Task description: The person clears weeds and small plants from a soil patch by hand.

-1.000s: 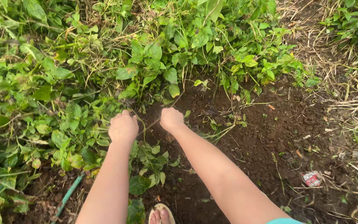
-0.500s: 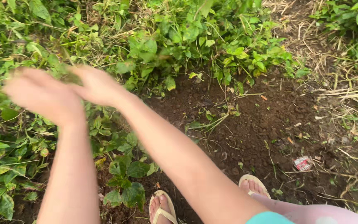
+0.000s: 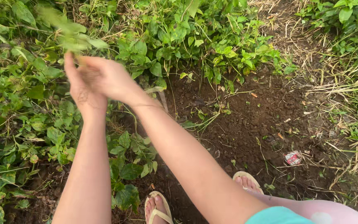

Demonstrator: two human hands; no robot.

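Both hands are raised together over the leafy weeds at the upper left. My left hand points its straight fingers upward, dirt on the palm. My right hand crosses in front of it with its fingers loosely spread. A blurred clump of pulled green weeds is in the air just above the left fingertips; no finger is wrapped around it. My forearms reach up from the bottom of the view.
A patch of dark bare soil lies at centre right, with a small red-and-white wrapper on it. My feet in pale sandals stand at the bottom. Dense green plants fill the top, dry grass the right.
Both hands came up from the ground at the soil's edge, swung left, then rose to the upper left. The weed clump has left them. The view shifted and a second foot appeared.
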